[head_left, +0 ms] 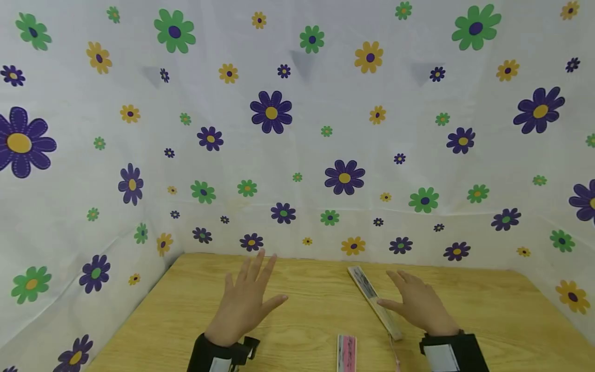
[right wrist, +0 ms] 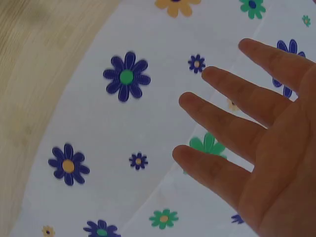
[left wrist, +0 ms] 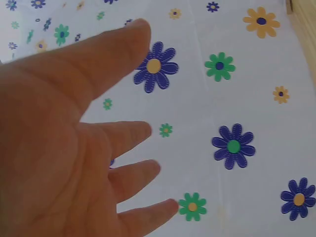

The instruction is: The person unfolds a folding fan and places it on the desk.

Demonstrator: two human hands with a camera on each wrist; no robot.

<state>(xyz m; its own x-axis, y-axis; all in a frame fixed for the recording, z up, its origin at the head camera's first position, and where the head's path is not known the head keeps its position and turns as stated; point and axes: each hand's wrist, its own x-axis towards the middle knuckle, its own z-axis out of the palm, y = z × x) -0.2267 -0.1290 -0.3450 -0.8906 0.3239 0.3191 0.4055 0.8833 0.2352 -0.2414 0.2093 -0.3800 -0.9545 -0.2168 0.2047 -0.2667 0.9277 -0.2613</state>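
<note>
Above the left part of the wooden table (head_left: 153, 320), my left hand (head_left: 244, 305) is held up with fingers straight and spread, holding nothing. My right hand (head_left: 418, 302) hovers with fingers extended, also holding nothing; in the head view its thumb tip overlaps a closed folding fan (head_left: 388, 323). That fan lies slanted, pale wood with dark printing, and a pink cord (head_left: 396, 356) hangs from its near end. Closer in lies a pink and white striped strip (head_left: 346, 354), perhaps a second folded fan, cut off by the lower frame edge. Both wrist views show bare, outstretched fingers.
A white cloth (head_left: 297, 155) with purple, green and yellow flowers hangs behind the table and along both sides. Dark bands (head_left: 453, 351) with camera mounts are worn around the wrists.
</note>
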